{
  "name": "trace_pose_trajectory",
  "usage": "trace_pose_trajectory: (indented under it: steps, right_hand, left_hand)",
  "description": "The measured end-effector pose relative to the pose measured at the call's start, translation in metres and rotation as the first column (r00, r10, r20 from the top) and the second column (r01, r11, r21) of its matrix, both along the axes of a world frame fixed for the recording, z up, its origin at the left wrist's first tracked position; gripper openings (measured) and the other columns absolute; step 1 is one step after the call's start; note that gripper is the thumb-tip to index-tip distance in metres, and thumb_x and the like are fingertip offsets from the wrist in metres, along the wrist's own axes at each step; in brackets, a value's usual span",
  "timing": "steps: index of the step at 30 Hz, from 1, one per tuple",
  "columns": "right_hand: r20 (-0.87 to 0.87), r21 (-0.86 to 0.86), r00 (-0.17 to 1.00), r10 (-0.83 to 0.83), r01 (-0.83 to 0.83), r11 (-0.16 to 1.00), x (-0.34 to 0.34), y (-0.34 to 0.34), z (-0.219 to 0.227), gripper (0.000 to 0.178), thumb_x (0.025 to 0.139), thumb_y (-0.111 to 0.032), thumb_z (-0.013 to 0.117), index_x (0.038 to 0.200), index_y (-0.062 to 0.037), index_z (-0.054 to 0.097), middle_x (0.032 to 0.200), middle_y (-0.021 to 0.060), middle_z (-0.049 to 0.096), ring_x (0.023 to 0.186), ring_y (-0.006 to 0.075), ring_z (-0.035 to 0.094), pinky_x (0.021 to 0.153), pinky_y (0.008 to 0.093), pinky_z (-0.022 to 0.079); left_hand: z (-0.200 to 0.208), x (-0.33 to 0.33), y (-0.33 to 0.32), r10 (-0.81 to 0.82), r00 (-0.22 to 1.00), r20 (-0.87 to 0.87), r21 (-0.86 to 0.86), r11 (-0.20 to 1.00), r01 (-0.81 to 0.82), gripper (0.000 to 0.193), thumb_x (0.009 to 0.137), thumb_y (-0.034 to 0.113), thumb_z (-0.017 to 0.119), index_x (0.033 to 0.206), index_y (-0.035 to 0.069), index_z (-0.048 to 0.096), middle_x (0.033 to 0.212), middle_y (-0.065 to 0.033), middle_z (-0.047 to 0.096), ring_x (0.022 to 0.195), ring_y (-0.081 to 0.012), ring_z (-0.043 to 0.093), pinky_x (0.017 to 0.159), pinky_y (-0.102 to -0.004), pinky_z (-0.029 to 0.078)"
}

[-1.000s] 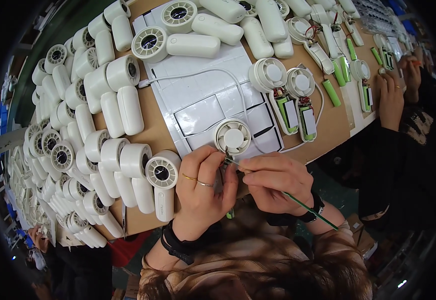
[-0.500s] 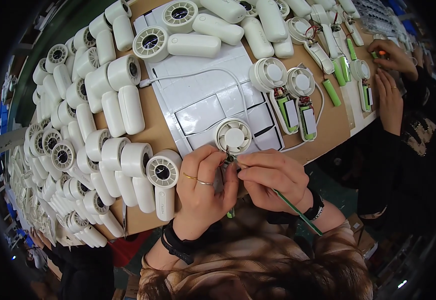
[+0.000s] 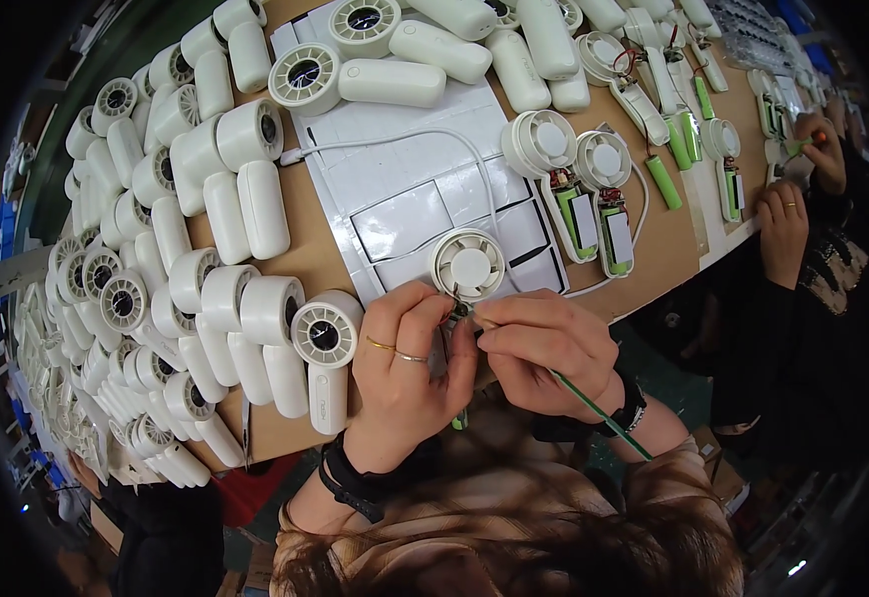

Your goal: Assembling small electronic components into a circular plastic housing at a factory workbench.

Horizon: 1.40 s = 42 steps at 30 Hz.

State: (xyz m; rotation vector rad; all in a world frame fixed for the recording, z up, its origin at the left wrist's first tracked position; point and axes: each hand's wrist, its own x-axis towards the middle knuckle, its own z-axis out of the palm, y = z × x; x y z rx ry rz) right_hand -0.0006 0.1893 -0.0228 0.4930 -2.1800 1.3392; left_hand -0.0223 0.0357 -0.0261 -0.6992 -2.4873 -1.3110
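Note:
At the near edge of the table, an open handheld fan lies with its round white head facing up. My left hand is closed on the fan's handle just below the head, its fingertips at the small wires and board there. A thin green stick-like tool slants back from my right hand, which pinches it. The right fingertips meet the left ones at the wires. Fingers hide most of the handle and the tool's working end. A sliver of green shows under my left hand.
Rows of assembled white fans crowd the left side. Beyond the white sheet lie more fans and a white cable. Two opened fans with green batteries sit right. A co-worker's hands work at the far right.
My hands stay at the fan's wires, with only a slight shift of the right hand and tool. The co-worker's hands have moved farther right, one now apart from the other.

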Motion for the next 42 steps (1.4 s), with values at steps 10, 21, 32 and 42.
trace_pose_trajectory:
  steps: [10, 21, 32, 42]
  right_hand:
    - [0.014, 0.018, 1.0, 0.011, -0.011, 1.0, 0.001, 0.001, -0.002, 0.03, 0.067, 0.009, 0.071, 0.094, -0.0029, 0.064, 0.097, 0.0127, 0.064, 0.072, 0.0261, 0.065, 0.059, 0.0305, 0.055]
    - [-0.011, 0.066, 1.0, 0.023, -0.022, 0.998, 0.004, 0.003, -0.005, 0.031, 0.069, 0.01, 0.07, 0.095, -0.0049, 0.062, 0.1, 0.0128, 0.065, 0.076, 0.0283, 0.067, 0.061, 0.0307, 0.056]
    - [-0.029, 0.097, 0.999, 0.036, -0.033, 0.995, 0.006, 0.003, -0.01, 0.027, 0.072, 0.008, 0.068, 0.096, -0.0042, 0.062, 0.103, 0.0136, 0.064, 0.077, 0.0298, 0.067, 0.062, 0.0316, 0.057]
    - [-0.066, 0.146, 0.997, 0.05, -0.04, 0.988, 0.003, 0.003, -0.007, 0.025, 0.07, 0.002, 0.066, 0.095, -0.0004, 0.062, 0.102, 0.0154, 0.064, 0.078, 0.0307, 0.066, 0.063, 0.0331, 0.057]
  left_hand:
    - [-0.002, 0.0, -0.001, -0.011, 1.0, -0.02, -0.016, 1.0, 0.011, 0.034, 0.068, -0.004, 0.071, 0.1, 0.001, 0.06, 0.097, -0.0135, 0.057, 0.078, -0.0277, 0.058, 0.062, -0.0329, 0.049]
    - [-0.001, -0.002, -0.001, -0.021, 1.0, -0.022, -0.017, 1.0, 0.021, 0.034, 0.068, -0.004, 0.07, 0.1, 0.001, 0.061, 0.098, -0.013, 0.056, 0.077, -0.0264, 0.057, 0.061, -0.032, 0.048]
    - [-0.001, -0.002, 0.0, -0.033, 0.999, -0.006, -0.018, 0.999, 0.033, 0.032, 0.068, -0.004, 0.07, 0.098, 0.001, 0.06, 0.097, -0.0132, 0.054, 0.078, -0.0268, 0.055, 0.06, -0.0321, 0.047]
    - [0.0, -0.001, 0.001, -0.029, 1.0, 0.001, -0.02, 0.999, 0.029, 0.03, 0.069, -0.004, 0.07, 0.097, 0.001, 0.06, 0.097, -0.0133, 0.054, 0.077, -0.027, 0.054, 0.059, -0.0319, 0.046]
